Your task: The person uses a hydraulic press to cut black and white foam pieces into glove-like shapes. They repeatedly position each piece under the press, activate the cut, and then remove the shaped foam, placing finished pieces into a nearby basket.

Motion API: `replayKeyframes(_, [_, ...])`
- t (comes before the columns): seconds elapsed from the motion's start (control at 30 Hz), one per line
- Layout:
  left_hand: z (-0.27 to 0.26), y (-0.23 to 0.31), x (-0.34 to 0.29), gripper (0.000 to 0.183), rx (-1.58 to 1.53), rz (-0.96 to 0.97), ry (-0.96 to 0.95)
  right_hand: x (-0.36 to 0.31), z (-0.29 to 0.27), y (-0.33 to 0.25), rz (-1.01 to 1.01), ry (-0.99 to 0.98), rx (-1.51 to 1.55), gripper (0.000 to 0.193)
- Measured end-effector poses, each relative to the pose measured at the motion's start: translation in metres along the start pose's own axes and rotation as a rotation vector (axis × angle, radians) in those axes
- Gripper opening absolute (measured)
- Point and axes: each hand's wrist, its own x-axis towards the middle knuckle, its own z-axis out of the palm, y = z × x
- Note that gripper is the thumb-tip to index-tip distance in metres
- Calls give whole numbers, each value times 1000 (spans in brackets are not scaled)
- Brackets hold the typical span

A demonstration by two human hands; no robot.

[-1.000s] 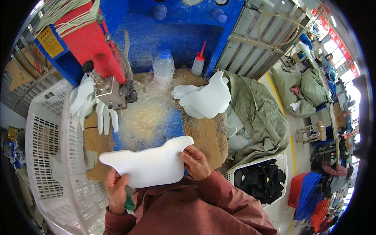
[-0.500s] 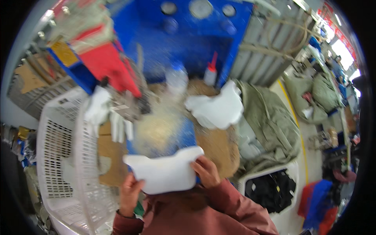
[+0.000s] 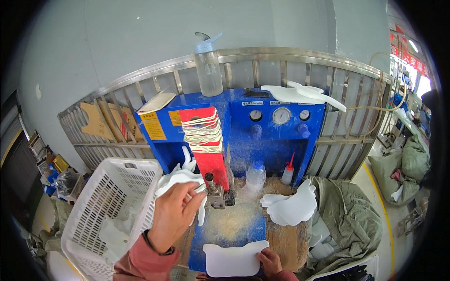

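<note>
My right hand [image 3: 269, 262] pinches the right edge of a white shaped sheet [image 3: 232, 260], which lies flat at the near end of the blue work plate [image 3: 198, 254]. My left hand [image 3: 174, 214] is raised beside the red machine arm [image 3: 211, 169], fingers closed in a pinch next to the metal head [image 3: 218, 199]. What those fingers grip, if anything, is too small to make out. Behind that hand hang several white pieces [image 3: 180, 179], partly hidden by it. More white pieces are stacked [image 3: 295, 204] to the right of the plate, on a brown board.
A white plastic basket [image 3: 112, 161] stands at the left, a grey-green sack [image 3: 349, 220] at the right. On the blue machine housing [image 3: 187, 100] are a clear bottle [image 3: 208, 72] and white pieces [image 3: 300, 94]. A clear bottle [image 3: 255, 178] and a red-tipped bottle [image 3: 288, 172] stand beneath it.
My left hand has let go of the sheet and risen to the machine head. My right hand still holds the sheet. The view has tilted up, showing the wall and housing top.
</note>
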Motion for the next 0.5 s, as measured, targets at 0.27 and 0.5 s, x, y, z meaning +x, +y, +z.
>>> replayKeyframes(0.27, [8, 1, 45, 26, 135, 94, -151, -3, 1, 1, -28, 34, 39, 16])
replayKeyframes(0.5, [7, -9, 55, 23, 53, 26, -251, -8, 3, -9, 18, 5, 123, 12])
